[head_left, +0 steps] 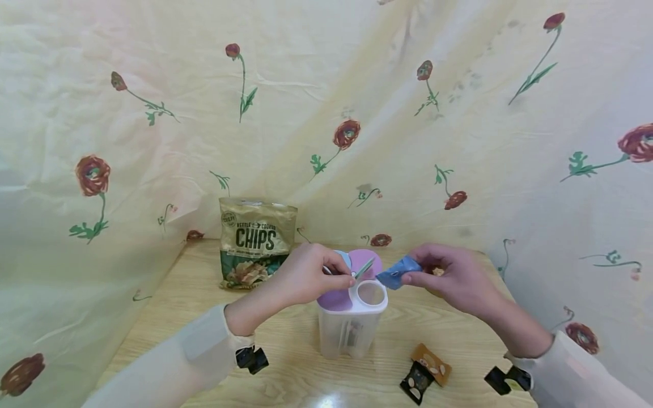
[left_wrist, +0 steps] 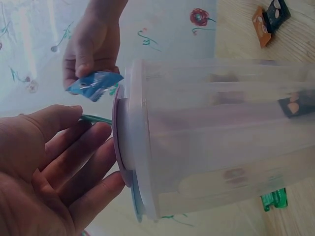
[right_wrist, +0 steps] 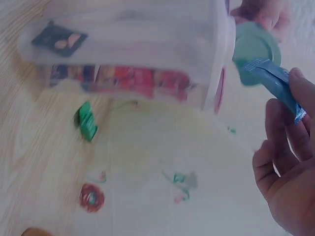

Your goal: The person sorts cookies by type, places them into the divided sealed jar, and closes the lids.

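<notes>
Your left hand (head_left: 312, 275) pinching the raised green lid (right_wrist: 257, 46), your right hand (head_left: 456, 277) gripping a blue packet (head_left: 397, 274) near the top of the clear container (head_left: 334, 334), pale wood-grain table (head_left: 291, 351) underneath, flower-printed cloth (head_left: 301, 85) on three sides.

The container (head_left: 333, 334) looks like smooth, cloudy plastic; near its top, the blue packet (head_left: 397, 274) is glossy film; beneath it, the counter (head_left: 285, 351) shows shiny wood grain.

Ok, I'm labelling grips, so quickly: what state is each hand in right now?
Left hand: closed, pinching the raised green lid.
Right hand: closed, holding a small blue packet.
</notes>
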The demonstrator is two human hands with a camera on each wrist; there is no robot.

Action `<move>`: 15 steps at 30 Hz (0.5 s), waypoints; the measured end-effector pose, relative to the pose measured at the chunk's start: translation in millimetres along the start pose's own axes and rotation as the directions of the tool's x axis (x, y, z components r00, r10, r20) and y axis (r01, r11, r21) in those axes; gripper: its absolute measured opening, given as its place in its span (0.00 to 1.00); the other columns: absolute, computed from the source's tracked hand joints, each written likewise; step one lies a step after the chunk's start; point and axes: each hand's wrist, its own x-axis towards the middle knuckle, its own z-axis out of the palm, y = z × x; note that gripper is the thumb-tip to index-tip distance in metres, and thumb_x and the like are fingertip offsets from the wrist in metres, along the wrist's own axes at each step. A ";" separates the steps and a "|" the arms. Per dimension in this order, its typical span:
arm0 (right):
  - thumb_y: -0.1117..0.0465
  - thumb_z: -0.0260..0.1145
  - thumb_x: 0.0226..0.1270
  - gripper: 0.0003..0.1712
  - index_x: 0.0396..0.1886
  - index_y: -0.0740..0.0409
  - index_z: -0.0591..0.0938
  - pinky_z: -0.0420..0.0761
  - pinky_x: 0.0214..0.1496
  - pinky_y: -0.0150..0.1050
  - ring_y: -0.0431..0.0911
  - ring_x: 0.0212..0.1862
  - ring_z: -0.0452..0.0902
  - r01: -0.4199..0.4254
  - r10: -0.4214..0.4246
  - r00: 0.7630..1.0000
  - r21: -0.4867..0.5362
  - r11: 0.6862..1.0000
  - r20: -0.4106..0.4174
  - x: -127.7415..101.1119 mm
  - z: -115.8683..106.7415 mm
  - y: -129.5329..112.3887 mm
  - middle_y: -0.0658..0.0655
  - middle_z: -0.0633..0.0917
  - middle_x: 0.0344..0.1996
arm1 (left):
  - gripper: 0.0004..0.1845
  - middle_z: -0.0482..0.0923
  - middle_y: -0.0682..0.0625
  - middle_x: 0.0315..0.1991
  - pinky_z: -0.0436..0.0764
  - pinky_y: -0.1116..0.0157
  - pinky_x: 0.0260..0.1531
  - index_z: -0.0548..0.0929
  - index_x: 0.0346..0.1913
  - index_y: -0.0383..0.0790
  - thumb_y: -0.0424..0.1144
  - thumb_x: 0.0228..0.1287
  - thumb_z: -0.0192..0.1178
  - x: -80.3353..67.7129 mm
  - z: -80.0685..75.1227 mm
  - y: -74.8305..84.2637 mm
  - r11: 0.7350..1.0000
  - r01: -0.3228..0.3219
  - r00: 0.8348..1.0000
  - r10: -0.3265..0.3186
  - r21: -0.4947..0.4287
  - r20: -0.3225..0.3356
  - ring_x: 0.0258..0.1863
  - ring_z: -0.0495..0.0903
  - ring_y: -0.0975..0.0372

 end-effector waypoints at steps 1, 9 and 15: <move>0.63 0.78 0.61 0.10 0.39 0.45 0.87 0.78 0.29 0.34 0.41 0.29 0.79 0.020 -0.020 1.000 0.018 1.000 0.005 2.4 2.4 -1.9 0.44 0.86 0.30 | 0.04 0.86 0.67 0.28 0.79 0.69 0.32 0.91 0.30 0.56 0.44 0.62 0.73 -0.2 -0.1 0.0 1.000 -0.003 1.000 0.003 0.000 0.000 0.32 0.81 0.72; 0.67 0.73 0.66 0.11 0.42 0.46 0.89 0.82 0.35 0.35 0.41 0.33 0.82 0.086 -0.097 0.992 0.124 0.988 0.086 12.6 18.0 -7.3 0.46 0.89 0.35 | 0.04 0.85 0.69 0.28 0.80 0.68 0.33 0.91 0.29 0.56 0.46 0.62 0.73 1.2 0.4 -0.4 1.000 0.012 1.000 -0.012 -0.002 0.007 0.32 0.81 0.72; 0.61 0.73 0.68 0.09 0.41 0.40 0.89 0.73 0.28 0.33 0.39 0.31 0.78 0.097 -0.104 0.987 0.057 0.994 0.126 15.5 23.5 -8.3 0.40 0.87 0.33 | 0.05 0.86 0.69 0.29 0.80 0.68 0.33 0.91 0.29 0.57 0.47 0.63 0.73 1.5 0.1 -0.7 1.000 0.016 1.000 -0.016 0.005 0.012 0.33 0.81 0.72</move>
